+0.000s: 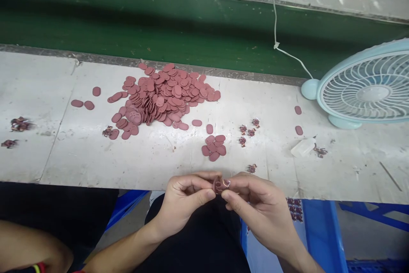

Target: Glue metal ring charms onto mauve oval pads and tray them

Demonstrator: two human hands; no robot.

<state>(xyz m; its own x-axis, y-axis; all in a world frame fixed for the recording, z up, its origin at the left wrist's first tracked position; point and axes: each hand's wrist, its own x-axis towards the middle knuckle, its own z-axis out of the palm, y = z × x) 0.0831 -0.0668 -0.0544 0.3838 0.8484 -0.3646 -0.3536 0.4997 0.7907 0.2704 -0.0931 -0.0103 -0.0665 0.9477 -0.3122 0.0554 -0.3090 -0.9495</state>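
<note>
At the table's front edge, my left hand (182, 200) is closed, pinching a reddish-brown oval disc (214, 184) that is mostly covered by the fingers. My right hand (262, 205) is closed on a small dark-red figurine (225, 184) with light details, held against the disc. Whether the two are joined I cannot tell. Just beyond my hands lies a small cluster of oval discs (214, 148). Several similar figurines (251, 132) stand to its right, and a single figurine (252, 168) is close to my right hand.
A large pile of oval discs (166, 94) covers the table's (96, 158) middle-left. At right are a light-blue fan (372, 93) with a white cord and a small translucent bottle (303, 147). A blue tray (326, 230) with figurines sits below the edge. Another person's arm (28, 245) is at lower left.
</note>
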